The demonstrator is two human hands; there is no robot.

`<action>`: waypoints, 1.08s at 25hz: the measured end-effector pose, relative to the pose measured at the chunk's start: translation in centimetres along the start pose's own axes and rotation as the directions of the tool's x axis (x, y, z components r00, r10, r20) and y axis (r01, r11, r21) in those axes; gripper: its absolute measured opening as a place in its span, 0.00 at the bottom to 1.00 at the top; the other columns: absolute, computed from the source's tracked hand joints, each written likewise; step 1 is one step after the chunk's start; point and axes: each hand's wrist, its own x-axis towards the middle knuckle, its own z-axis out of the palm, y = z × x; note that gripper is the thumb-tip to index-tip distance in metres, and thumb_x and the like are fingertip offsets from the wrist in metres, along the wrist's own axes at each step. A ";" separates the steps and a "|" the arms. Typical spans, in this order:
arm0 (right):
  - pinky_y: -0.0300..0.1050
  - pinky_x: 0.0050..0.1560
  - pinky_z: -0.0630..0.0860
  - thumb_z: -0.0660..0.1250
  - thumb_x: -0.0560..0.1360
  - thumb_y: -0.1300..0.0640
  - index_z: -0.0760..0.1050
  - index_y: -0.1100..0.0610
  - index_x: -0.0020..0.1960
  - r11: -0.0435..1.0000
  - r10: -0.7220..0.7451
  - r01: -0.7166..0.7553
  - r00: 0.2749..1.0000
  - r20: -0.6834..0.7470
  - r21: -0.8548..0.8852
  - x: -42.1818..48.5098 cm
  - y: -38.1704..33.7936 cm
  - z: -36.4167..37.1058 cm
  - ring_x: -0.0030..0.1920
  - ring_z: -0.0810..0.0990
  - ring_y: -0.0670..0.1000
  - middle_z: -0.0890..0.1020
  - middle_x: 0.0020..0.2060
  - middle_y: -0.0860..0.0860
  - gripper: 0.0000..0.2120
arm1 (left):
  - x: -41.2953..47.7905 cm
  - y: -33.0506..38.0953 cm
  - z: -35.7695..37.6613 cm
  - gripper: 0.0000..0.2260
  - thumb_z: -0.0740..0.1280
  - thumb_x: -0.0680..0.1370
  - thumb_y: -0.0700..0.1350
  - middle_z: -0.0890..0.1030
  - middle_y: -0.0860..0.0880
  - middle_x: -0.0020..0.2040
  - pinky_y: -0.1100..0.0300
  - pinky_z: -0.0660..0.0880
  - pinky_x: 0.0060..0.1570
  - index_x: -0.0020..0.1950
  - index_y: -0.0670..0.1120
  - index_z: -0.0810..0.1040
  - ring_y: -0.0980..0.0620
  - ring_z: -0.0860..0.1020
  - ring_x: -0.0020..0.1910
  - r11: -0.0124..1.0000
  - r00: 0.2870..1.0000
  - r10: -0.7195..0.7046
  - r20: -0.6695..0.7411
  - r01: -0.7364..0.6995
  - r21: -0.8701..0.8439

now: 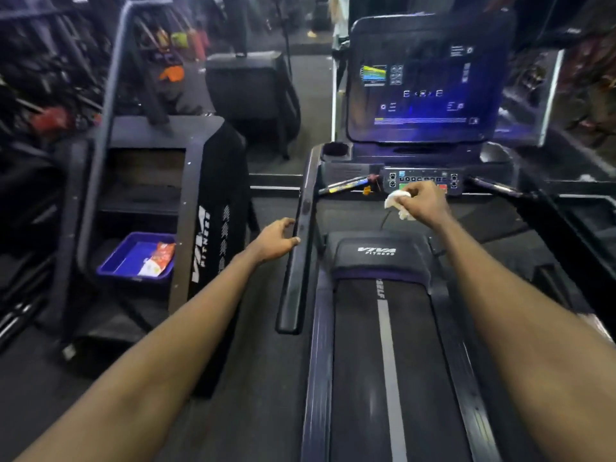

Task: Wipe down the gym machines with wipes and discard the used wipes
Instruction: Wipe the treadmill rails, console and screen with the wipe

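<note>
Fingers (pixel 420 194) round wipe (pixel 395 197) at treadmill console (pixel 420 180)

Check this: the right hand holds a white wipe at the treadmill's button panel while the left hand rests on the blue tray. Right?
No. The head view shows the left hand on the treadmill's side handrail, not the blue tray; the right hand does hold the white wipe.

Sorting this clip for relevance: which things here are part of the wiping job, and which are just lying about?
In the job: wipe held in right hand; treadmill control panel; handrail gripped by left hand.
Lying about: blue tray holding a packet, contents unclear; neighbouring machine.
</note>
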 end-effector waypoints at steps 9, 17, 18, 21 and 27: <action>0.45 0.40 0.75 0.70 0.70 0.57 0.85 0.54 0.44 0.989 -0.145 0.148 0.950 0.276 0.011 5.2 -4.7 9.9 0.40 0.83 0.53 0.84 0.34 0.55 0.06 | -2.4 -3.4 4.3 0.28 0.67 0.79 0.48 0.69 0.39 0.73 0.54 0.65 0.71 0.76 0.41 0.64 0.43 0.69 0.71 0.962 0.961 -0.268 0.067 0.271 -0.037; 0.52 0.48 0.76 0.66 0.73 0.61 0.82 0.58 0.46 0.924 -0.323 0.380 0.830 0.455 -0.038 5.1 -4.1 21.3 0.47 0.78 0.61 0.75 0.45 0.59 0.06 | -3.4 -5.2 8.7 0.26 0.65 0.80 0.48 0.69 0.40 0.72 0.56 0.65 0.69 0.75 0.40 0.64 0.44 0.70 0.70 0.900 0.915 -0.389 0.103 0.402 -0.168; 0.54 0.49 0.77 0.66 0.73 0.61 0.81 0.57 0.47 0.915 -0.348 0.403 0.811 0.471 -0.019 4.7 -4.1 22.5 0.47 0.78 0.61 0.74 0.46 0.57 0.07 | -4.1 -5.1 9.2 0.24 0.64 0.81 0.49 0.71 0.41 0.71 0.58 0.65 0.67 0.75 0.41 0.66 0.45 0.70 0.70 0.884 0.907 -0.411 0.087 0.420 -0.206; 0.53 0.50 0.76 0.65 0.74 0.63 0.82 0.57 0.50 0.855 -0.455 0.518 0.721 0.522 0.028 3.2 -3.0 25.2 0.50 0.78 0.61 0.74 0.47 0.56 0.10 | -7.1 -4.7 11.1 0.21 0.62 0.82 0.53 0.75 0.48 0.68 0.65 0.66 0.60 0.73 0.46 0.70 0.50 0.74 0.66 0.804 0.865 -0.501 0.039 0.481 -0.351; 0.55 0.54 0.77 0.65 0.77 0.60 0.79 0.60 0.63 0.739 -0.605 0.667 0.592 0.532 0.099 -0.3 -1.2 25.3 0.53 0.74 0.61 0.76 0.51 0.57 0.16 | -10.1 -3.9 14.2 0.16 0.60 0.81 0.61 0.79 0.59 0.60 0.70 0.69 0.52 0.66 0.60 0.77 0.59 0.76 0.59 0.594 0.714 -0.696 -0.072 0.517 -0.616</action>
